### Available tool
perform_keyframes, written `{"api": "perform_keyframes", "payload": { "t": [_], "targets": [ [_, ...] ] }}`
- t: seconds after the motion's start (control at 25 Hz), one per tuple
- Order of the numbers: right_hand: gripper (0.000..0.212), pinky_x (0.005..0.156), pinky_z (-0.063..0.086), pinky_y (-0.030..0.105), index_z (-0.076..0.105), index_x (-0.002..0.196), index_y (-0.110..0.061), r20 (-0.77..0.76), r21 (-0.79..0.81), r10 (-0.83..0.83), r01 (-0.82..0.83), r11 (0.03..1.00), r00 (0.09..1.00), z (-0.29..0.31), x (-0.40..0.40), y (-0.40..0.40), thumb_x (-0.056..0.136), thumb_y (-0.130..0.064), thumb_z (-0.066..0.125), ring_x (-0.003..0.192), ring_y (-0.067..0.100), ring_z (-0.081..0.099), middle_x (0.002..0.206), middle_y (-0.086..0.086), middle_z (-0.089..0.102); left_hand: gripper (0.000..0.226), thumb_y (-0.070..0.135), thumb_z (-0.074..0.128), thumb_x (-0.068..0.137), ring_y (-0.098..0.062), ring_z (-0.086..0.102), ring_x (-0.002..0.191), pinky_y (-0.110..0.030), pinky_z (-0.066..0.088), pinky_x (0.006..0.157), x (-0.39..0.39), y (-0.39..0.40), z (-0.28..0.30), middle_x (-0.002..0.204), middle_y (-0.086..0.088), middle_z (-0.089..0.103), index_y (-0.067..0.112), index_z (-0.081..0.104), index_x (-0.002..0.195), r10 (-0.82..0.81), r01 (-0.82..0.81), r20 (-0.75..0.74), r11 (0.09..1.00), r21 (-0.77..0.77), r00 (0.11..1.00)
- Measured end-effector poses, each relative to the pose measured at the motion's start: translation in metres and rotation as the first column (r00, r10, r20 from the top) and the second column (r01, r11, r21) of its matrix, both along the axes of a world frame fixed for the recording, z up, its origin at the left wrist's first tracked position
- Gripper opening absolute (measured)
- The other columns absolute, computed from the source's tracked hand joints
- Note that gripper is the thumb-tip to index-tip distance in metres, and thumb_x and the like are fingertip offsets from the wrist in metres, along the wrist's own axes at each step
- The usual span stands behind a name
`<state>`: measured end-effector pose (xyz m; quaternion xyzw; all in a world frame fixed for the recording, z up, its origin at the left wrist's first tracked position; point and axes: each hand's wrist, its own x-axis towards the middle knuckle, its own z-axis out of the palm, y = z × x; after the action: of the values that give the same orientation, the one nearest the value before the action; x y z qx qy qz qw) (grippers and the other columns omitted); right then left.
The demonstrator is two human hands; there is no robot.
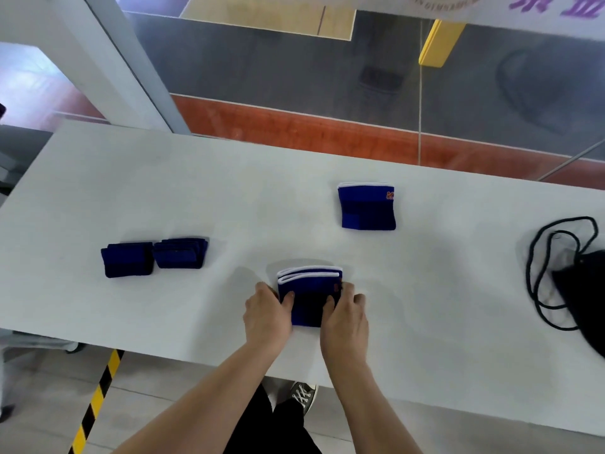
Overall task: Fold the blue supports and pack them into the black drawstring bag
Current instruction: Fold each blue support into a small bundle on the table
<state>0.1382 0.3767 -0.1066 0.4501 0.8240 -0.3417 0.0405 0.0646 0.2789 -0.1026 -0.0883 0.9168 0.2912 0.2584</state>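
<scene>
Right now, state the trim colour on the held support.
White, along the far edge of the support; head view.

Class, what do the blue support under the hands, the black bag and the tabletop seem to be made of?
Blue support: soft knit, probably elastic fabric; it folds in layers with white edging.
Black bag: thin matte cloth, likely synthetic; it lies limp, with a cord.
Tabletop: smooth, matte white board, perhaps laminate.
</scene>
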Motion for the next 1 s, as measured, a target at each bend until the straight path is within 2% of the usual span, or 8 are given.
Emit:
{"api": "perform_keyframes", "payload": {
  "t": [0.08, 0.16, 0.28, 0.36, 0.44, 0.6, 0.76, 1.0],
  "targets": [
    [0.022, 0.073, 0.041, 0.034, 0.050, 0.123, -0.020, -0.086, -0.162, -0.118, 0.103, 0.981, 0.989, 0.002, 0.003, 0.004, 0.102, -0.024, 0.047, 0.083, 0.020, 0.052, 0.105, 0.006, 0.057, 0.030, 0.041, 0.067, 0.088, -0.029, 0.067, 0.082, -0.044, 0.057, 0.078, 0.000, 0.001, 0.002, 0.089, -0.002, 0.064, 0.015, 0.054, 0.094, 0.017, -0.017, 0.035, 1.000, -0.016, 0.999],
    [0.014, 0.078, 0.048, 0.037, 0.053, 0.114, -0.024, -0.118, -0.282, -0.214, 0.174, 0.944, 0.970, 0.005, 0.005, 0.011, 0.100, -0.025, 0.050, 0.089, 0.016, 0.055, 0.104, 0.004, 0.063, 0.026, 0.039, 0.072, 0.084, -0.027, 0.072, 0.070, -0.042, 0.060, 0.075, -0.003, 0.002, 0.006, 0.084, -0.003, 0.070, 0.016, 0.060, 0.090, 0.067, -0.072, 0.082, 0.996, 0.052, 0.994],
    [0.013, 0.073, 0.051, 0.033, 0.055, 0.113, -0.025, -0.123, -0.358, -0.258, 0.200, 0.912, 0.958, 0.013, 0.002, 0.020, 0.103, -0.026, 0.047, 0.086, 0.010, 0.061, 0.100, -0.005, 0.066, 0.019, 0.025, 0.074, 0.086, -0.027, 0.073, 0.062, -0.041, 0.062, 0.072, -0.005, 0.010, 0.015, 0.073, -0.001, 0.068, 0.016, 0.060, 0.077, 0.152, -0.188, 0.200, 0.967, 0.174, 0.968],
    [0.016, 0.073, 0.054, 0.034, 0.056, 0.116, -0.027, -0.142, -0.345, -0.244, 0.184, 0.921, 0.959, 0.018, -0.001, 0.026, 0.104, -0.027, 0.045, 0.084, 0.007, 0.063, 0.096, -0.011, 0.066, 0.015, 0.024, 0.072, 0.088, -0.023, 0.071, 0.071, -0.039, 0.061, 0.071, -0.006, 0.019, 0.016, 0.084, -0.002, 0.068, 0.016, 0.059, 0.091, 0.147, -0.182, 0.174, 0.962, 0.205, 0.974],
    [0.017, 0.074, 0.057, 0.033, 0.057, 0.116, -0.029, -0.180, -0.331, -0.258, 0.188, 0.925, 0.949, 0.022, -0.005, 0.037, 0.104, -0.025, 0.046, 0.086, 0.005, 0.064, 0.095, -0.015, 0.066, 0.021, 0.025, 0.070, 0.089, -0.011, 0.064, 0.076, -0.025, 0.052, 0.063, -0.010, 0.030, 0.020, 0.093, 0.002, 0.068, 0.020, 0.056, 0.104, 0.087, -0.108, 0.097, 0.966, 0.235, 0.991],
    [0.017, 0.070, 0.050, 0.018, 0.058, 0.113, -0.031, -0.261, -0.279, -0.307, 0.233, 0.932, 0.915, 0.036, -0.021, 0.074, 0.103, -0.020, 0.051, 0.091, 0.001, 0.064, 0.097, -0.020, 0.065, 0.027, 0.023, 0.072, 0.088, -0.006, 0.065, 0.083, -0.015, 0.047, 0.062, -0.030, 0.062, 0.028, 0.093, 0.011, 0.067, 0.024, 0.057, 0.110, -0.027, 0.038, -0.036, 0.933, 0.357, 0.999],
    [0.017, 0.069, 0.047, 0.015, 0.057, 0.111, -0.033, -0.323, -0.221, -0.312, 0.249, 0.943, 0.894, 0.044, -0.052, 0.124, 0.101, -0.020, 0.053, 0.091, -0.002, 0.063, 0.096, -0.023, 0.064, 0.021, 0.020, 0.066, 0.092, -0.002, 0.064, 0.082, -0.005, 0.046, 0.059, -0.064, 0.109, 0.035, 0.094, 0.013, 0.066, 0.024, 0.056, 0.111, -0.098, 0.139, -0.119, 0.898, 0.417, 0.988],
    [0.019, 0.076, 0.052, 0.027, 0.062, 0.117, -0.026, -0.340, -0.116, -0.281, 0.257, 0.960, 0.897, 0.027, -0.093, 0.179, 0.101, -0.023, 0.052, 0.091, 0.008, 0.065, 0.098, -0.012, 0.069, 0.017, 0.023, 0.057, 0.098, -0.016, 0.065, 0.087, -0.021, 0.048, 0.068, -0.110, 0.161, 0.022, 0.098, 0.005, 0.068, 0.017, 0.059, 0.113, -0.175, 0.240, -0.205, 0.902, 0.358, 0.963]
  ]
}}
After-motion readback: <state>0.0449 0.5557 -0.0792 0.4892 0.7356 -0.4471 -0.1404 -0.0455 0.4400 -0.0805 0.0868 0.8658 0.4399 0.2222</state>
